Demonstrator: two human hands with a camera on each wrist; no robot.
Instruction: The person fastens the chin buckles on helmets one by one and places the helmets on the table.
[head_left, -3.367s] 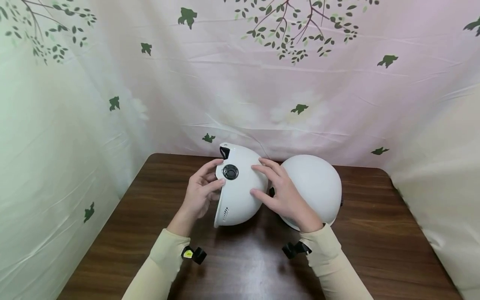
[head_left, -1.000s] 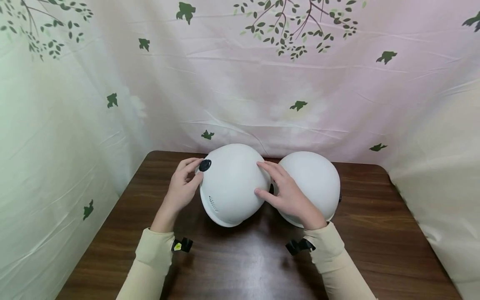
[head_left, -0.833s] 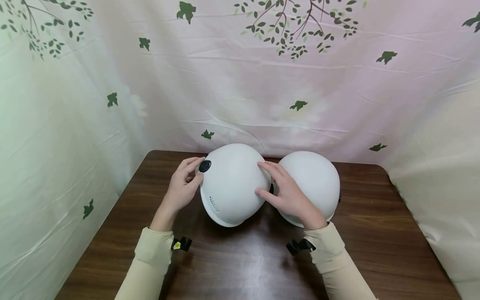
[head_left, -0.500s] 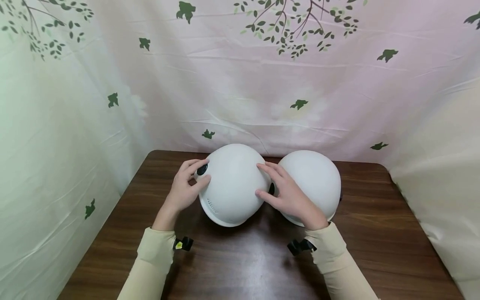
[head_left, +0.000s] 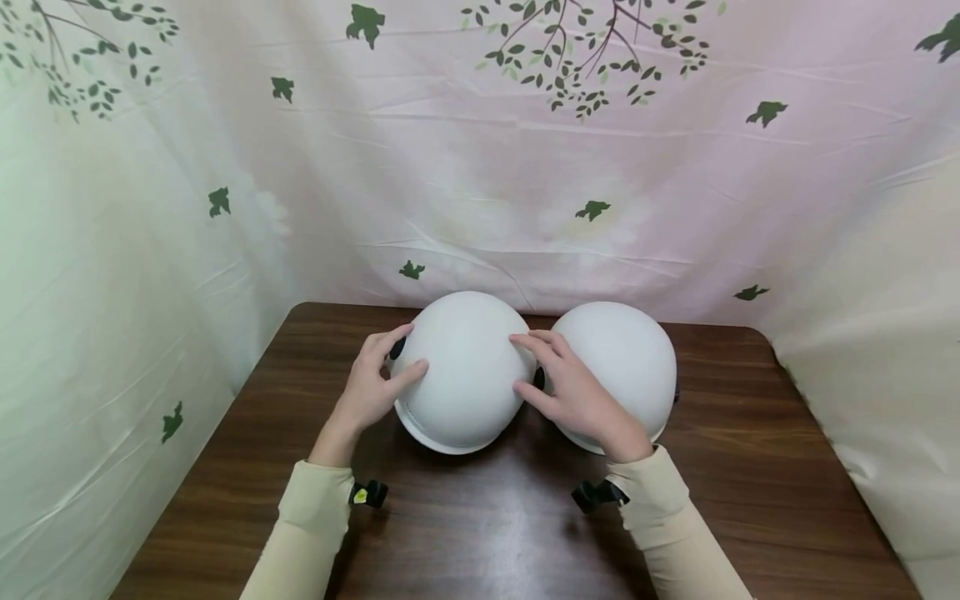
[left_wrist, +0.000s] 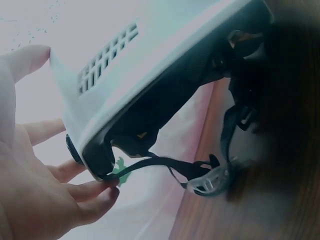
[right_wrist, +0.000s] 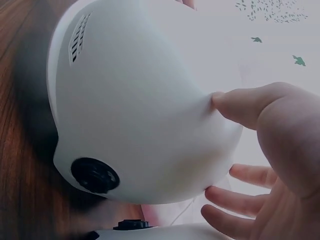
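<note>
A white helmet (head_left: 467, 367) sits dome-up near the table's back edge, its lower rim tilted up off the wood in the left wrist view. My left hand (head_left: 367, 390) grips its left side, thumb on the shell and fingertips around the rim beside a black round disc (head_left: 397, 347). From below, the dark lining and a chin strap with a clear buckle (left_wrist: 209, 181) show. On the other side, my right hand (head_left: 570, 390) touches the shell with spread thumb and fingertips. Another black disc (right_wrist: 95, 175) shows low on that side.
A second white helmet (head_left: 622, 358) stands close on the right, partly behind my right hand. Both are on a brown wooden table (head_left: 480, 533). Printed cloth (head_left: 480, 183) hangs behind the table and along both sides.
The helmet has turned from side-on to dome toward the head camera, its vents and left disc shifting out toward the left edge. My left hand moved left with it, then slightly back right.
</note>
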